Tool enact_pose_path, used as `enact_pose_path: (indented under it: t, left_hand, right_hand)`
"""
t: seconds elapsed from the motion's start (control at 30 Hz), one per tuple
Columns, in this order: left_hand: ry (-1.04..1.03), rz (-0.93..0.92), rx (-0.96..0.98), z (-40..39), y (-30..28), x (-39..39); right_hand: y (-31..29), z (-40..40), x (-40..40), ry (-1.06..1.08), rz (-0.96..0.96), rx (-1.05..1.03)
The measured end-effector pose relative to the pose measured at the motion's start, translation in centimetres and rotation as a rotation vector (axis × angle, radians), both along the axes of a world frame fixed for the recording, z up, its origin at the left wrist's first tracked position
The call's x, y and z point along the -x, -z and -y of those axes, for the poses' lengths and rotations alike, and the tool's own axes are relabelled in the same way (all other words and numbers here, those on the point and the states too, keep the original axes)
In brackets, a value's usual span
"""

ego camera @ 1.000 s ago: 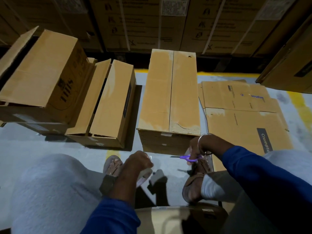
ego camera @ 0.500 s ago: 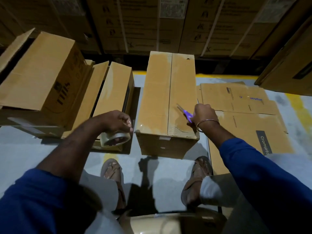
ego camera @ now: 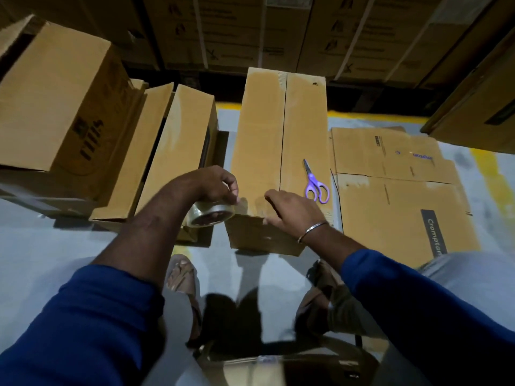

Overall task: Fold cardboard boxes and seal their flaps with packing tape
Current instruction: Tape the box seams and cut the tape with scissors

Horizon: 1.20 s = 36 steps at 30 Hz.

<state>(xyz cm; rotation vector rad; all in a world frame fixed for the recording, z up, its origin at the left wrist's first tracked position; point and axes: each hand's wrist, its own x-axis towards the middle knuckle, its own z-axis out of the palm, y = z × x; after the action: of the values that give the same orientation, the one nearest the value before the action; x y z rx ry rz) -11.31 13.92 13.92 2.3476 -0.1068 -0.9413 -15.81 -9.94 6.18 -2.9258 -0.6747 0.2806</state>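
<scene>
Room: stacked cartons [ego camera: 250, 32] fill the dim back wall; their print is too dark for me to read.
Floor: pale grey floor [ego camera: 55, 246] with a yellow painted line [ego camera: 485, 176] showing at the right and behind the boxes.
Far left: a big box [ego camera: 53, 107] lies tilted, its left edge cut off by the frame.
Next to it: an open box [ego camera: 170, 151] with its flaps raised; the inside is too dark to make out.
Left hand: my left hand [ego camera: 214, 185] is curled around the tape roll [ego camera: 210, 214], gripping it from above, at the near left corner of the middle box.
Middle: the closed box [ego camera: 278, 151] stands in front of me, flaps meeting along a centre seam; whether tape already covers the seam I cannot tell.
Right hand: my right hand [ego camera: 292, 210] lies loosely open, holding nothing, fingers spread on the near edge of that box top.
Scissors: purple scissors [ego camera: 315, 182] lie on the box top just right of my hand, not touching it.
Right: flattened cardboard [ego camera: 395, 196] lies on the floor, partly hidden by my knee.
Bottom edge: something shiny and dark, cut off, that I cannot identify.
</scene>
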Motion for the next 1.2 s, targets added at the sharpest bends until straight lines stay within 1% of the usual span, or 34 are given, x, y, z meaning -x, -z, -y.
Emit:
enact_pose_path:
  t: [0.23, 0.33, 0.43, 0.5, 0.57, 0.63, 0.67, 0.73, 0.77, 0.83, 1.0, 1.1, 1.2]
  left_hand:
    - [0.025, -0.05, 0.04, 0.6, 0.9, -0.1]
    - [0.034, -0.065, 0.07, 0.6, 1.3, 0.0]
    - [0.047, -0.093, 0.086, 0.4, 2.2, 0.0]
    - [0.057, -0.111, 0.104, 0.2, 2.7, 0.0]
    - [0.054, -0.131, 0.132, 0.3, 3.0, 0.2]
    - [0.039, -0.153, 0.174, 0.7, 3.0, 0.4]
    - [0.027, -0.164, 0.195, 1.0, 2.9, 0.5]
    - [-0.01, -0.185, 0.24, 1.7, 2.9, 0.6]
    - [-0.032, -0.194, 0.263, 1.9, 3.1, 0.6]
    - [-0.075, -0.208, 0.303, 2.1, 3.3, 0.6]
    - [-0.182, -0.289, 0.447, 2.2, 3.8, 0.5]
    - [-0.211, -0.256, 0.502, 2.6, 4.2, 0.5]
    - [-0.283, -0.197, 0.592, 3.2, 4.3, 0.4]
  right_hand:
    - [3.7, -0.7, 0.8, 0.003, 0.172, 0.173]
    - [4.3, -0.9, 1.1, -0.003, 0.204, 0.185]
    - [3.3, 0.4, 1.1, -0.015, 0.19, 0.036]
    - [2.0, 2.2, 1.2, 0.072, 0.185, -0.089]
    - [0.9, 4.4, 1.1, 0.293, 0.213, -0.177]
    - [0.6, 6.3, 1.1, 0.586, 0.162, -0.329]
    - [0.6, 6.7, 1.1, 0.7, 0.084, -0.44]
    - [0.7, 6.7, 1.0, 0.8, -0.131, -0.638]
    - [0.9, 6.4, 1.0, 0.803, -0.209, -0.671]
    - [1.6, 5.9, 0.9, 0.786, -0.253, -0.662]
    - [2.4, 5.4, -0.4, 0.808, -0.222, -0.695]
    - [2.5, 5.1, -0.9, 0.779, -0.181, -0.68]
    - [2.4, 5.5, -2.4, 0.754, -0.187, -0.65]
